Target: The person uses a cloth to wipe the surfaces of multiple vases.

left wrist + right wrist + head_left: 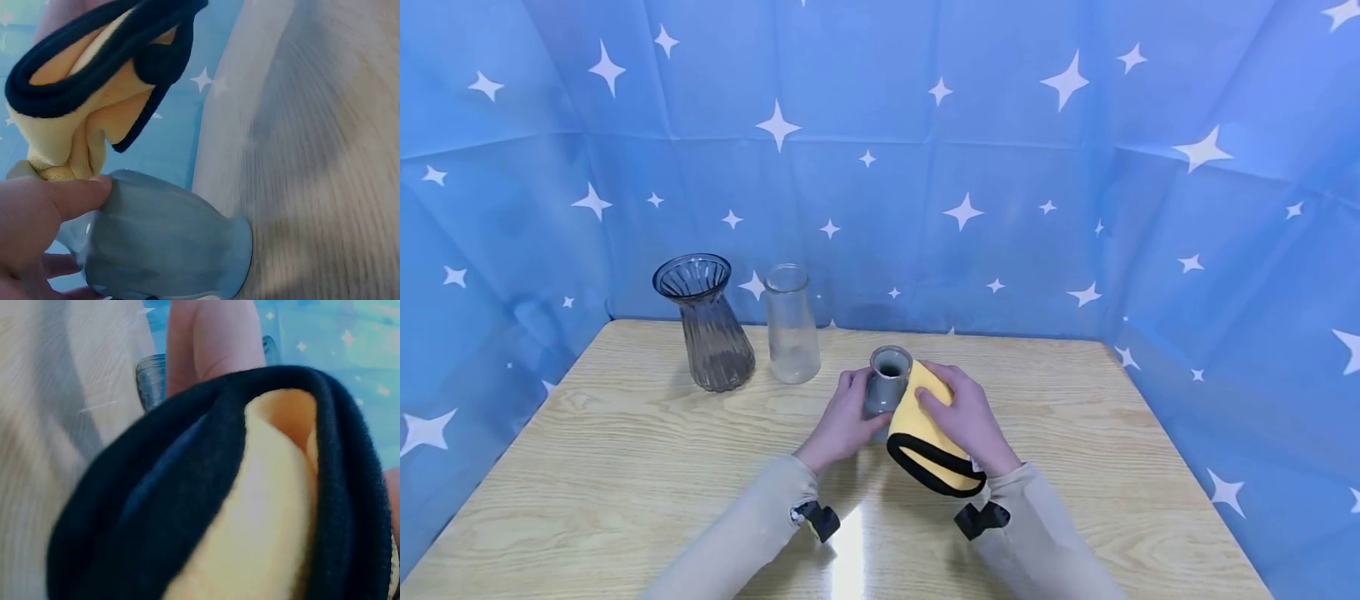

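Observation:
A small grey-blue ceramic vase (885, 392) stands upright near the middle of the table, its round mouth facing up. My left hand (847, 419) grips it from the left side, and in the left wrist view the thumb (87, 190) lies along the upper part of the vase (165, 234). On the right, my right hand (964, 410) holds a folded yellow cloth (917, 421) with black edging against the vase's neck and side. The cloth (262, 506) fills most of the right wrist view and hides much of the right hand there.
Left of the hands stand a tall clear glass vase (793, 333) and a dark ribbed glass vase (715, 333) with a flared rim. Both are toward the back of the wooden table (625, 475). A blue star-patterned curtain (880, 183) hangs behind and at the sides.

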Available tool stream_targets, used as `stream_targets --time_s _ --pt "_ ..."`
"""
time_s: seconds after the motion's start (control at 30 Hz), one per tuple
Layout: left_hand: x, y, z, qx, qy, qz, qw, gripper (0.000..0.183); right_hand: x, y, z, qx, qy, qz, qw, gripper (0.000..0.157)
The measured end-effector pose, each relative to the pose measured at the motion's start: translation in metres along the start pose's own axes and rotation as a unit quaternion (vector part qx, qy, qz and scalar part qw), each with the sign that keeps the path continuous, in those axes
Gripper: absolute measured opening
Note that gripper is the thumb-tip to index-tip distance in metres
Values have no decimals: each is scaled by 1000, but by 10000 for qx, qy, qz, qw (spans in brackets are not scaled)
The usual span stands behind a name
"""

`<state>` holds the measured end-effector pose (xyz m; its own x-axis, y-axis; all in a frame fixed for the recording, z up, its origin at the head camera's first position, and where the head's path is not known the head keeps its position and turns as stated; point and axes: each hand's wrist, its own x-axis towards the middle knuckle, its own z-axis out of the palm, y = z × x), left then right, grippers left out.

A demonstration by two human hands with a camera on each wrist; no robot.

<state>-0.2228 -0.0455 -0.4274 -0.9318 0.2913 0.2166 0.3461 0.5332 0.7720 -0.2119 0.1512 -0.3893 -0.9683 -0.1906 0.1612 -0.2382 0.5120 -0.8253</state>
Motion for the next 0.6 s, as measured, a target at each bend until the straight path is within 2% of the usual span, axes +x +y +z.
stream_targets --time_s 0.07,0.17,0.27,0.33,0.47,0.6 --pt "1 -1 0 -10 18 80 10000 64 1 4 2 174 -45 -34 9998 44" --pt "3 -1 -4 -182 -79 98 9998 59 4 10 5 6 -54 -474 9989 45" --pt "6 -1 -9 -335 -326 33 9989 56 4 18 8 -706 46 -1094 9915 45" --pt "7 0 -12 -383 -465 0 9982 55 2 21 9 -1236 38 -1312 9836 46" --pt "9 0 -15 -391 -605 -91 9974 54 -5 23 12 -1853 9 -1301 9740 49" --pt "10 0 -17 -296 -656 -130 9973 52 -10 22 17 -1973 137 -1064 9745 51"
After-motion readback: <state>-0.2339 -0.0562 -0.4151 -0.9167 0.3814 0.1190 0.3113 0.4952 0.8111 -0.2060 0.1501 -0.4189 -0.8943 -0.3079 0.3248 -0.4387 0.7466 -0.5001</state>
